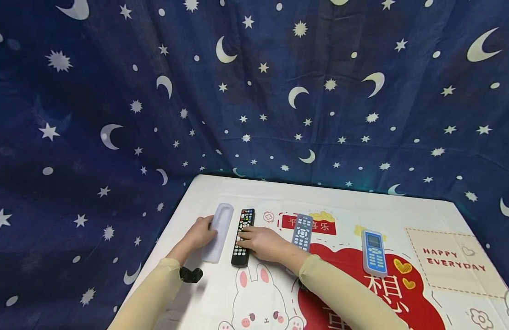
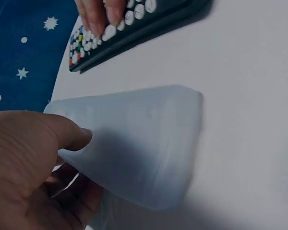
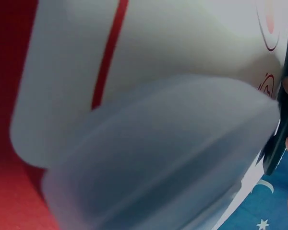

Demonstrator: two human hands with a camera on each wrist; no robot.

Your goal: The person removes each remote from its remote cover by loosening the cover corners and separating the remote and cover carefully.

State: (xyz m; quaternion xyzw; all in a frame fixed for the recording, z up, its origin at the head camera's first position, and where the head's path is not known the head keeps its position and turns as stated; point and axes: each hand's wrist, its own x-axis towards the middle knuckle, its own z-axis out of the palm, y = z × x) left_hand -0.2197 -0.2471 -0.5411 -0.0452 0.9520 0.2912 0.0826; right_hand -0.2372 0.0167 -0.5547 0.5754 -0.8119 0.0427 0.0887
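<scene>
My left hand (image 1: pixel 200 233) holds a translucent silicone remote cover (image 1: pixel 218 233) by its left edge. In the left wrist view the thumb lies on the cover's top and the other fingers go under it. To its right lies a black remote control (image 1: pixel 241 256) with white and coloured buttons. My right hand (image 1: pixel 262 242) reaches over that remote from the right, its thumb and fingertips touching the button face from above. Beside the right wrist is a grey remote in a translucent cover (image 1: pixel 302 229), its lower end partly hidden by the forearm.
A blue and white remote (image 1: pixel 374 253) with a small screen lies farther right. Under everything is a white printed tablecloth (image 1: pixel 362 197) with a rabbit, red shapes and lettering. A dark blue curtain (image 1: pixel 271 101) with moons and stars hangs along the table's back and left edges.
</scene>
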